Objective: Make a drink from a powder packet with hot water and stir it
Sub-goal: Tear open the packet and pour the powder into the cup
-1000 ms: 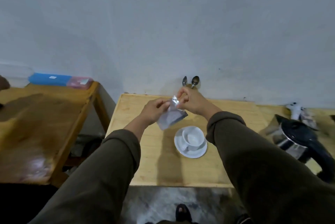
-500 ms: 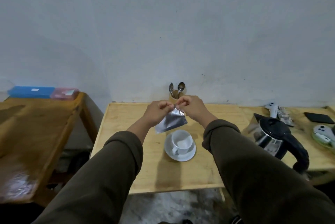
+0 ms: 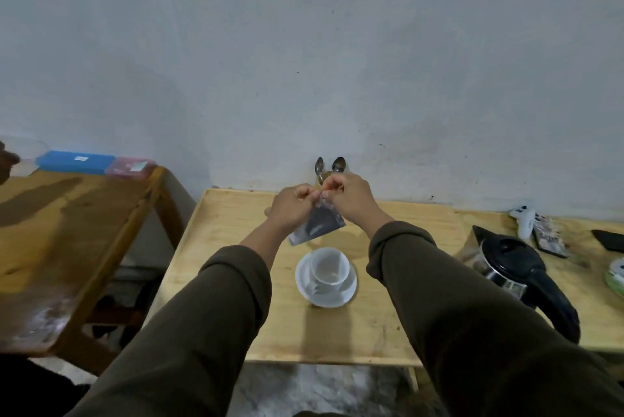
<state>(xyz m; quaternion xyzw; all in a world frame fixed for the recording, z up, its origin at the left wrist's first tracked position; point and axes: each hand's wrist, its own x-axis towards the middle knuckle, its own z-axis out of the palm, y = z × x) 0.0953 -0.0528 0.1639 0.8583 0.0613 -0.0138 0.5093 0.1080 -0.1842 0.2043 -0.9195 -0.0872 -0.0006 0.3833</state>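
Observation:
A silvery powder packet [image 3: 317,226] hangs tilted above the light wooden table [image 3: 223,247]. My left hand [image 3: 293,206] and my right hand [image 3: 349,197] both pinch its top edge, fingertips close together. Below and slightly right of the packet stands a white cup [image 3: 329,268] on a white saucer [image 3: 305,285]; the cup looks empty. Two spoons [image 3: 329,166] stand in a holder against the wall, partly hidden behind my right hand. A black and glass kettle [image 3: 516,268] sits to the right of the cup.
A second wooden table [image 3: 67,234] stands at the left with a blue box [image 3: 76,161] and a pink box [image 3: 130,166] at its back. At the far right lie a white controller [image 3: 525,218], a dark phone [image 3: 609,240] and other small items. A gap separates the tables.
The view has shifted a little between frames. Both hands have stayed on the packet's top edge, with the fingertips now drawn closer together above the cup.

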